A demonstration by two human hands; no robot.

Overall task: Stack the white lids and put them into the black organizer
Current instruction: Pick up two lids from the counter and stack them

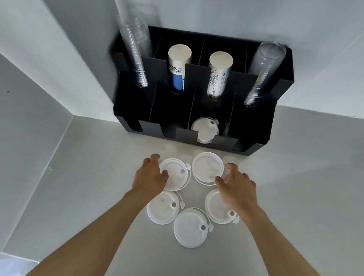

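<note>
Print on the paper cups cannot be read (too blurred). Five lids are spread on the counter before the organizer. One far lid is touched by the left hand, another by the right hand, each grip released.

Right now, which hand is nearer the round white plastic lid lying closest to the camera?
Right. The right hand covers the neighbouring lid just up-right of the round white plastic lid nearest the camera; the left hand sits farther off, up-left.

Soft, even light was bright, the tabletop glared palely toward 12 o'clock, and wide-angle edges bent and blurred.
</note>
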